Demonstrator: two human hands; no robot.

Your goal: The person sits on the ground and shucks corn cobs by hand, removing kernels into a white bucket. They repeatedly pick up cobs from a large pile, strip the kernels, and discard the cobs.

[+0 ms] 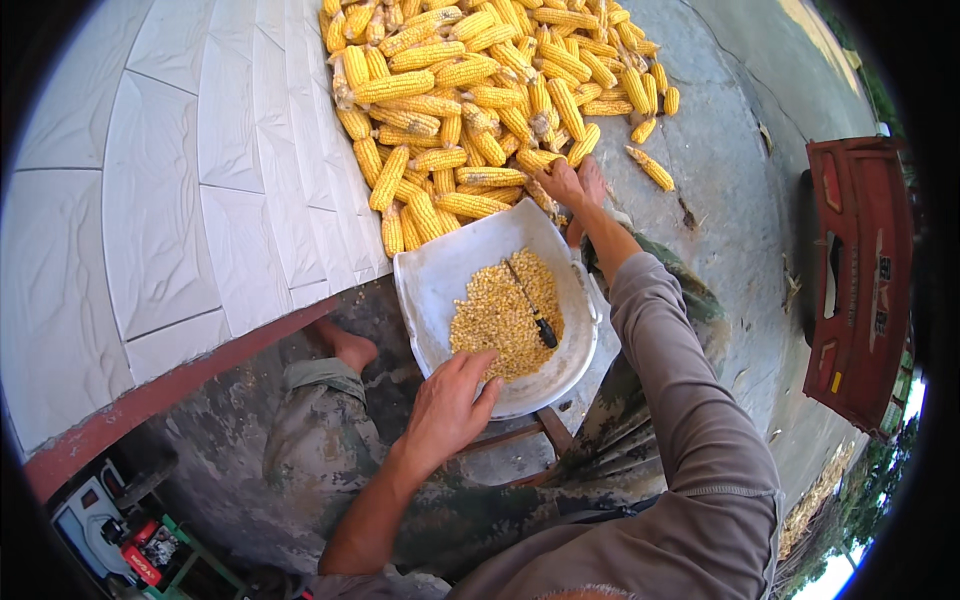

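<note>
A large metal pan (427,274) with a handle on its side stands before me, holding loose corn kernels (487,319). On the kernels lies a screwdriver (545,330) with a black and yellow handle. My left hand (454,401) hovers over the pan's near edge, fingers spread and nothing in them. Beyond the pan, my right hand (559,184) reaches down to a yellow corn cob (536,160) at the near edge of a big heap of cobs (465,97). The fingertips are partly hidden, so whether they grip the cob is unclear.
A white tiled wall (247,172) with a red lower edge runs along the left. One cob (650,169) lies apart on the concrete floor. My bare feet are beside the pan. A red metal vehicle part (855,285) stands right; a red engine (146,555) is at lower left.
</note>
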